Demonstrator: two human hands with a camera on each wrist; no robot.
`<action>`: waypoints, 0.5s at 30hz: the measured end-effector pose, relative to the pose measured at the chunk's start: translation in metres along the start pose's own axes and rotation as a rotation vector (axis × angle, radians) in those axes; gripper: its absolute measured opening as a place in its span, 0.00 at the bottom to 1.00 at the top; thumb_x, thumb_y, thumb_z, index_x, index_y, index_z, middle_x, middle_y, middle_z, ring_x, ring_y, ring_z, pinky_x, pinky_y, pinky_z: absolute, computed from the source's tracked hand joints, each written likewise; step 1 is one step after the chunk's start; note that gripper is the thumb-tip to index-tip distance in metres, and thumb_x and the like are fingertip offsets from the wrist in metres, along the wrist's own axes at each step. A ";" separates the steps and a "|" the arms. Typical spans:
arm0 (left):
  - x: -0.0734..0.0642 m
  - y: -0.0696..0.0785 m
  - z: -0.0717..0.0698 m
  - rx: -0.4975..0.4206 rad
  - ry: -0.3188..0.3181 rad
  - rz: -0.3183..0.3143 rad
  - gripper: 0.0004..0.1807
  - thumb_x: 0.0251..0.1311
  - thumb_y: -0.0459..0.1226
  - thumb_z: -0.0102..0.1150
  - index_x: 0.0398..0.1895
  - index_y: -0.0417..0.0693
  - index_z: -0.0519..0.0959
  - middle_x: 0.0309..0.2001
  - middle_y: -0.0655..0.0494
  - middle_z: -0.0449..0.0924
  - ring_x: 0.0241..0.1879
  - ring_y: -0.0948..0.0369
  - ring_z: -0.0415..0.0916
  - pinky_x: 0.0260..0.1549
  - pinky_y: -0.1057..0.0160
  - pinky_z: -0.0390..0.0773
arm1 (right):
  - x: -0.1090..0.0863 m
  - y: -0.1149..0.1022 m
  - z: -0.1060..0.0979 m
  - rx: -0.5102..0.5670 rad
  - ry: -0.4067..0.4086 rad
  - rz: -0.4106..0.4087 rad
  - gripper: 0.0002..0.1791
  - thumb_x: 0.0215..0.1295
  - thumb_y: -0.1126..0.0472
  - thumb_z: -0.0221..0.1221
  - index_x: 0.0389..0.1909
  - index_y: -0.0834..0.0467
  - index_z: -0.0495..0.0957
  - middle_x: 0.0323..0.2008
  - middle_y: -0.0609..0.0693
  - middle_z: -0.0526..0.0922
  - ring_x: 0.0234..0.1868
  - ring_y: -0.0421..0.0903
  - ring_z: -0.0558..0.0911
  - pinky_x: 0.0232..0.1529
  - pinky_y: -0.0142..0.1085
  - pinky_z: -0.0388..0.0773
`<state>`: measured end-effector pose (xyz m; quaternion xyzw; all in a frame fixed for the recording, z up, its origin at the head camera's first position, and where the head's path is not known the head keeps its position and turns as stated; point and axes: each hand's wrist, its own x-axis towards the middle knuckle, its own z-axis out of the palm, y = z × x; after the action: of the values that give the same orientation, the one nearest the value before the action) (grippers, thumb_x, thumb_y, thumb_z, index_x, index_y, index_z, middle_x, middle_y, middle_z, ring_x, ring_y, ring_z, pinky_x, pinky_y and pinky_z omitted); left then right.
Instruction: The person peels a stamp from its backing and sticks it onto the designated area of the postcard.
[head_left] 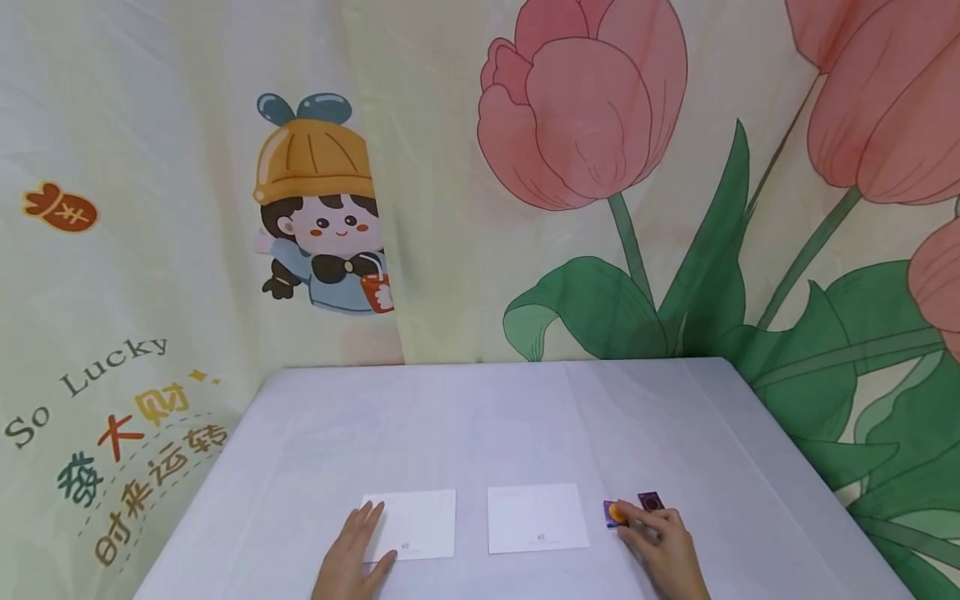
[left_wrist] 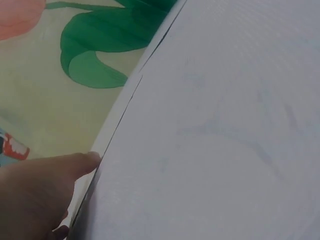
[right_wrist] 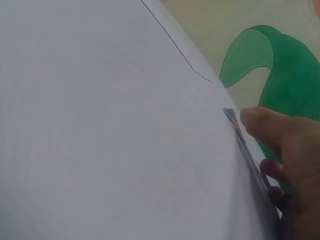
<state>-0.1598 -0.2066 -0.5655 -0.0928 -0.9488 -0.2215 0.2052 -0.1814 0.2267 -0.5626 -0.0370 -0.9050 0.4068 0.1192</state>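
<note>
Two white cards lie side by side on the table, a left card [head_left: 420,525] and a right card [head_left: 537,518], each with a small grey mark near its lower edge. My left hand [head_left: 348,554] rests with spread fingers over the left edge of the left card; in the left wrist view only part of this hand [left_wrist: 45,192] shows. With bent fingers, my right hand [head_left: 663,550] pinches a small purple card [head_left: 611,505] bearing an orange round picture. Behind those fingers lies a second small dark purple card [head_left: 649,500], partly covered by the hand.
A white cloth covers the table [head_left: 480,425]. Behind it hangs a fabric backdrop [head_left: 442,208] printed with tulips, a cartoon figure and lettering. The table's far edge meets this cloth.
</note>
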 end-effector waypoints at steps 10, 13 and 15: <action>-0.001 0.001 0.002 0.035 -0.125 -0.060 0.29 0.50 0.44 0.65 0.56 0.42 0.73 0.60 0.38 0.66 0.60 0.36 0.57 0.50 0.36 0.61 | 0.000 0.011 0.011 -0.030 0.122 -0.284 0.18 0.43 0.64 0.71 0.40 0.51 0.84 0.45 0.41 0.82 0.30 0.34 0.61 0.32 0.32 0.61; -0.001 0.002 0.002 0.038 -0.129 -0.063 0.27 0.50 0.44 0.65 0.54 0.43 0.75 0.60 0.38 0.67 0.60 0.37 0.57 0.51 0.36 0.60 | 0.000 0.011 0.012 -0.042 0.130 -0.293 0.18 0.43 0.64 0.71 0.39 0.50 0.84 0.45 0.41 0.82 0.30 0.34 0.61 0.32 0.32 0.60; -0.001 0.001 0.003 0.033 -0.107 -0.045 0.26 0.49 0.43 0.66 0.52 0.43 0.76 0.59 0.38 0.68 0.60 0.37 0.58 0.51 0.37 0.60 | 0.000 0.011 0.012 -0.047 0.131 -0.290 0.18 0.43 0.64 0.71 0.39 0.50 0.85 0.45 0.41 0.82 0.30 0.34 0.62 0.32 0.32 0.60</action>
<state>-0.1591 -0.2044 -0.5679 -0.0799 -0.9637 -0.2053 0.1508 -0.1849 0.2253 -0.5789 0.0647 -0.9004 0.3608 0.2344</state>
